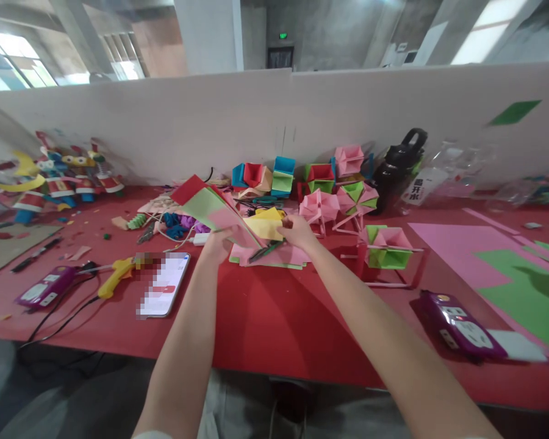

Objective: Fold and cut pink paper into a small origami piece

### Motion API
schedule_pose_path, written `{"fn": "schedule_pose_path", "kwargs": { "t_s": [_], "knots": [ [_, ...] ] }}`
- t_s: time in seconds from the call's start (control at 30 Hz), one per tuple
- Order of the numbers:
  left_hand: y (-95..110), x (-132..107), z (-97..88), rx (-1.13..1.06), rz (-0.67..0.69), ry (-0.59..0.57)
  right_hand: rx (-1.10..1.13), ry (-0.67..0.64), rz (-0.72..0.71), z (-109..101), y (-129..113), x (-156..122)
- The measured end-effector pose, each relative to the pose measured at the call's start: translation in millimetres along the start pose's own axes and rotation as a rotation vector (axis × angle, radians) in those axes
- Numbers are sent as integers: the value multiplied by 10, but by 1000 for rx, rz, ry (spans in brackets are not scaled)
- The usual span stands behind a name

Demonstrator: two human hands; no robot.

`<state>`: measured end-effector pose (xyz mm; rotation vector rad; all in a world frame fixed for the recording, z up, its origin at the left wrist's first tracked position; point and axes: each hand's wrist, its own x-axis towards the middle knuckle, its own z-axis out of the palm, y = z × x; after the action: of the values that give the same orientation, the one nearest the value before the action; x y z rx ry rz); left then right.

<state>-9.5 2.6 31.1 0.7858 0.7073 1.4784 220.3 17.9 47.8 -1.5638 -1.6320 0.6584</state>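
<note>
My left hand (219, 244) is closed on the lower edge of several coloured paper sheets (210, 210), red, green and pink, which fan up to the left. A yellow sheet of paper (263, 227) lies across to my right hand (297, 231), whose fingers pinch its right edge. Beneath both hands more pink and green paper (238, 256) rests on the red table. Dark scissors (268, 251) lie on that paper, partly covered by the sheets. Behind the hands stand folded paper boxes (282, 177) in blue, green and red.
Left of me are a phone (167, 285), a yellow glue gun (115, 277) and a purple power strip (50, 288). To the right stand pink-and-green paper models (388, 250), another purple power strip (462, 326), a black bottle (396, 171) and large paper sheets (521, 292). A white partition (165, 128) rises behind.
</note>
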Motion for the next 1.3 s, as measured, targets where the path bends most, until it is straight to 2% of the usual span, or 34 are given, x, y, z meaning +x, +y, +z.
{"fn": "schedule_pose_path", "kwargs": {
  "t_s": [0.13, 0.2, 0.27, 0.3, 0.37, 0.5, 0.57, 0.63, 0.7, 0.73, 0.8, 0.9, 1.03, 1.17, 1.3],
  "knots": [
    [20, -90, 100, 286, 29, -61, 103, -92, -185, -184, -323, 9],
    [35, -142, 159, 376, 54, -140, 183, -194, -388, -325, -525, 32],
    [41, -167, 193, 395, 99, -164, 174, -311, -486, -432, -721, 76],
    [39, -169, 197, 381, 121, -153, 165, -339, -512, -457, -809, 100],
    [31, -161, 181, 314, 148, -115, 200, -305, -516, -439, -952, 148],
    [28, -137, 135, 155, 85, -120, 317, -239, -436, -225, -1057, 258],
    [42, -108, 115, 108, 69, -80, 410, -207, -336, -124, -990, 351],
    [66, -54, 81, 50, 128, 27, 438, -103, -201, -69, -823, 466],
    [96, 12, 25, -25, 199, 149, 202, 66, -66, -49, -571, 565],
    [112, 40, -7, -61, 206, 192, 16, 66, -20, -41, -428, 597],
    [142, 75, -67, -123, 170, 210, -78, 33, 25, -11, -156, 619],
    [167, 64, -118, -182, 80, 120, -146, 9, 56, 93, 102, 594],
    [160, 24, -123, -188, 63, 52, -197, 29, 70, 257, 118, 590],
    [145, 31, -130, -206, 71, 91, -213, 41, 80, 334, 45, 602],
    [135, 41, -134, -260, 50, 105, -183, 61, 96, 362, 72, 577]
  ]
}}
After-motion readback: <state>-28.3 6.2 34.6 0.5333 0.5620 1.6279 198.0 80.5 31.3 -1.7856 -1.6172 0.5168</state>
